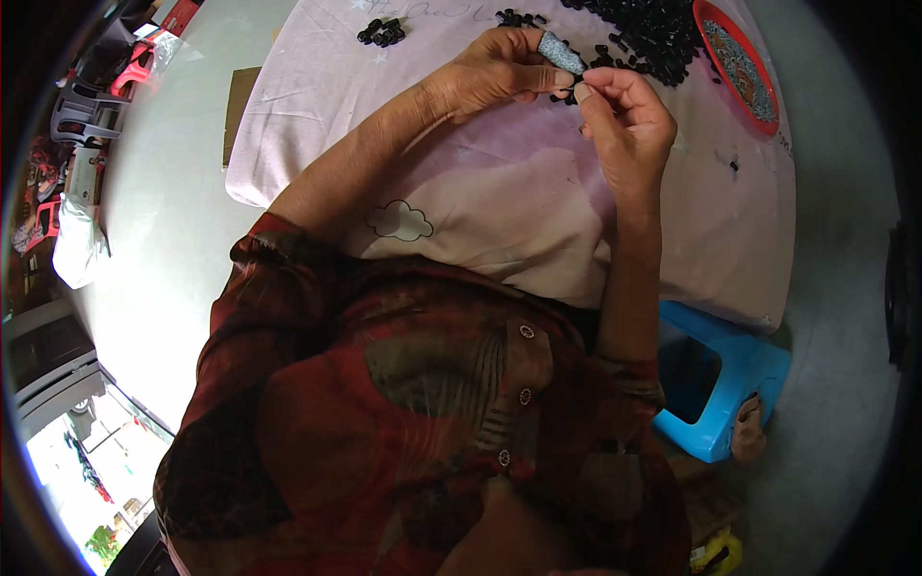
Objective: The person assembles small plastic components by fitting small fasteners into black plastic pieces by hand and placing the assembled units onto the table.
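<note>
My left hand [495, 72] and my right hand [634, 120] meet above the far part of the cloth-covered table. Both pinch a small black plastic piece [569, 96] between thumb and fingertips; its exact shape is mostly covered. A grey speckled wrapping [561, 53] sits around one finger of my left hand. Just beyond my hands lies a large heap of small black pieces [653, 38]. A separate cluster of black pieces [382, 33] rests to the left, and another small group [520, 18] lies behind my left hand.
At the far right, a red oval tray [774, 106] holds many small grey metal parts. The table wears a pale pink cloth [519, 211]. A blue plastic stool [706, 432] stands by the table's near right corner. Grey chairs [86, 110] and a white bag [79, 240] are off left.
</note>
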### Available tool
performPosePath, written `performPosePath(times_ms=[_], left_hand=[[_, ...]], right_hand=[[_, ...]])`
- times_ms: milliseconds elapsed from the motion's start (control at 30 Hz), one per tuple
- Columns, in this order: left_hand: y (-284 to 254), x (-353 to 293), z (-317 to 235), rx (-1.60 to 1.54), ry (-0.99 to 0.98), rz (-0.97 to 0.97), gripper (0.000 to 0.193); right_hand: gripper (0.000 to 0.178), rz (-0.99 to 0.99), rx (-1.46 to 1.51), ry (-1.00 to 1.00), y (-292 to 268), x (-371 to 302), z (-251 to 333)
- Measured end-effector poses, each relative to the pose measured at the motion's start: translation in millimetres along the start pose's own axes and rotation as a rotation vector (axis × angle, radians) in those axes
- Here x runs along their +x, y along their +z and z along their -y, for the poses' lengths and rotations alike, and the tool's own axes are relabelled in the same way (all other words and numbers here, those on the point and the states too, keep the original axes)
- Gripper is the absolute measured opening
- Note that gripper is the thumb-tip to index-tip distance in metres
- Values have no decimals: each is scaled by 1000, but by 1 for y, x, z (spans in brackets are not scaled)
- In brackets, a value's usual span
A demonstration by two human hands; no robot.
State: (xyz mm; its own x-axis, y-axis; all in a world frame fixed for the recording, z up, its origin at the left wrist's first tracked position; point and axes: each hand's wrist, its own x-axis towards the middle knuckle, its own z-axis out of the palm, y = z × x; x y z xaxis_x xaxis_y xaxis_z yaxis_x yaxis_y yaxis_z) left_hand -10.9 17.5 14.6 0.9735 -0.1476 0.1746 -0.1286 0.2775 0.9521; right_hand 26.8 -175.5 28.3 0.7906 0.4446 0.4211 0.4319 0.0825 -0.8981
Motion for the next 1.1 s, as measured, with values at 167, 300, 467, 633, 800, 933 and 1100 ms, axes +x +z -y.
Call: performPosePath(times_ms=[167,300,467,633,800,933,1100], left_hand=[[4,-1,1,24,-43,-123,15],[-2,10,9,185,150,-224,16],[-13,15,16,1332,601,-138,17],[-23,13,20,937,349,-274,15],[-21,22,-1,1034,225,-358,13],[-1,61,-15,1139,184,-216,16],[1,111,18,1316,133,-200,20]], right_hand=[[20,44,-38,76,3,-1,2],[17,-171,-166,142,-8,0,-3],[16,-369,-41,171,-22,4,0],[18,-362,-44,175,-25,3,4],[18,-408,-122,130,-26,8,2],[18,-473,-4,197,-27,5,9],[17,-463,-67,87,-31,7,-5]])
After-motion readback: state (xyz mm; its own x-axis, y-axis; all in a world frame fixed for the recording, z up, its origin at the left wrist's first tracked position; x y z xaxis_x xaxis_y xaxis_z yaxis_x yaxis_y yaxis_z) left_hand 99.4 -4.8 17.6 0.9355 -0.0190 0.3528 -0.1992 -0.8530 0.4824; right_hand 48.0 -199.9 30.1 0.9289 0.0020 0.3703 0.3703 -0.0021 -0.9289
